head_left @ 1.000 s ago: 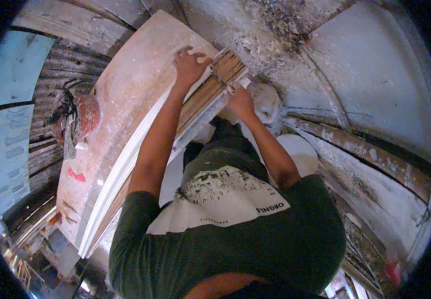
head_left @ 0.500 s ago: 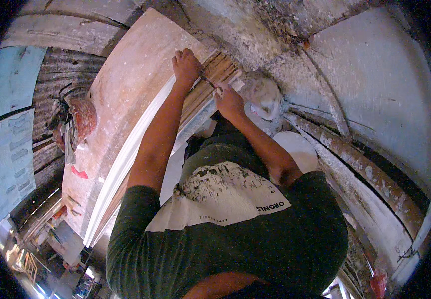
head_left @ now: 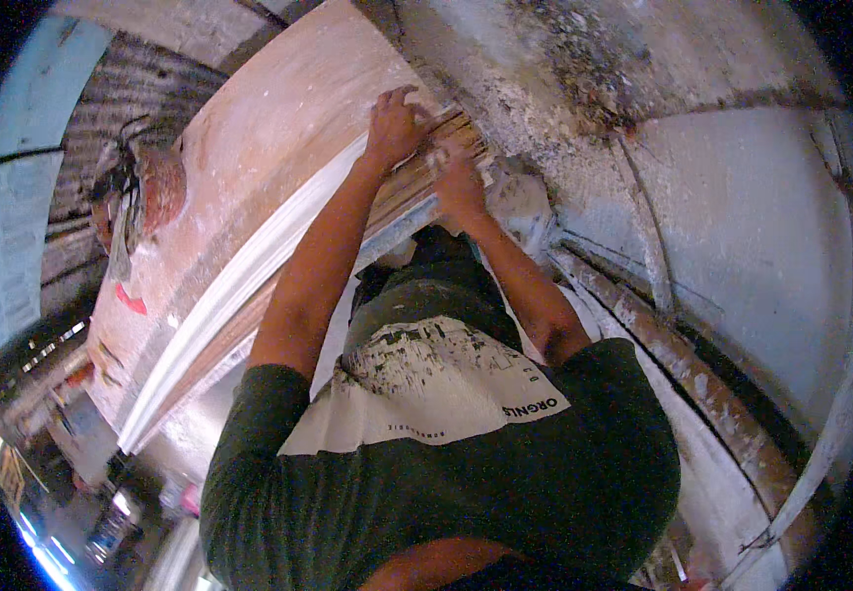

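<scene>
Here, a bundle of long strips (head_left: pixel 402 189) lies along the near edge of the bench (head_left: pixel 278 128), the white ones (head_left: pixel 249 286) on its inner side and the brown ones nearer the person. Over the strips, by the bench's right-hand end, both hands work close together without clearly touching. The left hand (head_left: pixel 397 126) is palm down, its fingers partly spread and bent, the heel of it beside the white strips; whether it grips anything I cannot tell. The left arm is nearly straight and slants across the near edge of the bench. The right hand (head_left: pixel 459 187) is above the brown strips, blurred, its fingers seemingly drawn in toward the left hand; how far they are closed, and on what, I cannot tell. The right arm bends at the elbow, outside the bench's near edge, and its forearm angles up and inward. On the left part of the bench lies a red scrap (head_left: pixel 131 298), and a reddish container (head_left: pixel 162 187) stands at its far left edge.
</scene>
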Tool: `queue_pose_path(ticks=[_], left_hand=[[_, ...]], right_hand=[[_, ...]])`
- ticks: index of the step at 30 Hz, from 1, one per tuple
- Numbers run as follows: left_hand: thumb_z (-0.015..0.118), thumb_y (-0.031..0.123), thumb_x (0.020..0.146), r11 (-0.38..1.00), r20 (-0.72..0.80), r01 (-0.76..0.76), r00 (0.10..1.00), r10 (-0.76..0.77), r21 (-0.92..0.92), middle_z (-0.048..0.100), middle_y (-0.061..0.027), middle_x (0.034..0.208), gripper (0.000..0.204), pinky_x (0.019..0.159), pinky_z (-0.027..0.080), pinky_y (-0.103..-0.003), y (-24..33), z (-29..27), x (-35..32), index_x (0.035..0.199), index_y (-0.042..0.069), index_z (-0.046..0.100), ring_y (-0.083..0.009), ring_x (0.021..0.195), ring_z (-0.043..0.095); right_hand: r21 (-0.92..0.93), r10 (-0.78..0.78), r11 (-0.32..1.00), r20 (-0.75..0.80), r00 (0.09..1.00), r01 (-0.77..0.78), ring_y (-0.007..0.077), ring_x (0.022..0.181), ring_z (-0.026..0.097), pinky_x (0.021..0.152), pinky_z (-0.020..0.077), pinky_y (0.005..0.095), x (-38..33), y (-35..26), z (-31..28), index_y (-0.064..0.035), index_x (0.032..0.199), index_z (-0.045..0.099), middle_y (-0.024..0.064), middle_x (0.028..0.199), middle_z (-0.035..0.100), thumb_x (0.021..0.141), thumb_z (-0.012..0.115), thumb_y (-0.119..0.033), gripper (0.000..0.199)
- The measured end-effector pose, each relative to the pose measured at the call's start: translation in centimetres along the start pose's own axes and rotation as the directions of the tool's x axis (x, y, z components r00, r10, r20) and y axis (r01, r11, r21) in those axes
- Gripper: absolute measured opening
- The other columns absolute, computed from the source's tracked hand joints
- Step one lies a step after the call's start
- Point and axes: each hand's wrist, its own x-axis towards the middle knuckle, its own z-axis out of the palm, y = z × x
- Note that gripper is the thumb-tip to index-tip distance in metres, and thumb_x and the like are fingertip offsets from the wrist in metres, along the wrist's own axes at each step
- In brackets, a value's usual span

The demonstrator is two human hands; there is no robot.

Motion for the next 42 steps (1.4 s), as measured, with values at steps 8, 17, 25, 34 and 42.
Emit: queue_pose_path(ticks=[8, 17, 25, 34, 42], left_hand=[[0.061, 0.030, 0.087, 0.859, 0.059, 0.150, 0.989, -0.139, -0.490, 0.054, -0.0162, 0.116, 0.040, 0.088, 0.046, -0.039, -2.8, -5.7, -4.8, 0.120, 0.008, 0.055, -0.0309, 0.102, 0.055], [0.059, 0.018, 0.088, 0.485, -0.051, 0.487, 0.665, -0.745, -0.726, 0.062, -0.0113, 0.096, 0.023, 0.080, 0.047, -0.033, -9.0, -7.2, -29.7, 0.106, 0.004, 0.063, -0.0189, 0.089, 0.059], [0.059, 0.025, 0.089, 0.276, -0.108, 0.539, 0.323, -0.940, -0.796, 0.063, -0.0124, 0.105, 0.035, 0.080, 0.049, -0.033, -5.9, -6.5, -35.2, 0.115, 0.002, 0.059, -0.0214, 0.090, 0.061], [0.055, 0.020, 0.091, -0.169, 0.177, -0.436, 0.023, -0.984, -0.884, 0.058, -0.0099, 0.095, 0.033, 0.080, 0.051, -0.033, -8.9, -7.7, -40.8, 0.116, 0.001, 0.048, -0.0207, 0.087, 0.060], [0.051, 0.006, 0.088, -0.023, 0.084, -0.679, -0.058, -0.995, -0.734, 0.056, -0.0136, 0.107, 0.038, 0.087, 0.048, -0.034, -16.1, -9.2, -49.4, 0.122, -0.005, 0.041, -0.0227, 0.097, 0.057]], right_hand=[[0.171, -0.018, 0.985, 0.309, 0.951, -0.037, 0.0299, 0.098, 0.062, 0.089, 0.0458, 0.0362, 4.4, 0.9, -8.8, -0.0032, 0.113, 0.059, 0.0165, 0.103, 0.065, 0.086, 0.061, -0.029, 0.038], [0.148, -0.420, 0.888, 0.647, 0.636, 0.435, 0.0301, 0.093, 0.064, 0.089, 0.0468, 0.0388, 13.6, 1.8, -7.5, -0.0144, 0.104, 0.069, 0.0143, 0.096, 0.068, 0.078, 0.068, -0.040, 0.036], [0.403, -0.612, 0.735, 0.741, 0.278, 0.545, 0.0301, 0.097, 0.062, 0.089, 0.0460, 0.0359, 11.4, -10.1, 1.3, -0.0065, 0.108, 0.066, 0.0149, 0.102, 0.067, 0.083, 0.065, -0.027, 0.032], [0.484, -0.791, 0.551, 0.561, 0.243, 0.680, 0.0371, 0.091, 0.062, 0.083, 0.0486, 0.0424, -2.4, -29.1, 16.6, -0.0025, 0.101, 0.067, 0.0210, 0.098, 0.064, 0.084, 0.061, -0.024, 0.029], [0.411, -0.759, 0.498, 0.633, 0.154, 0.764, 0.0399, 0.085, 0.061, 0.078, 0.0489, 0.0480, -12.8, -45.4, 28.0, -0.0018, 0.096, 0.066, 0.0226, 0.088, 0.062, 0.085, 0.056, -0.030, 0.031]])
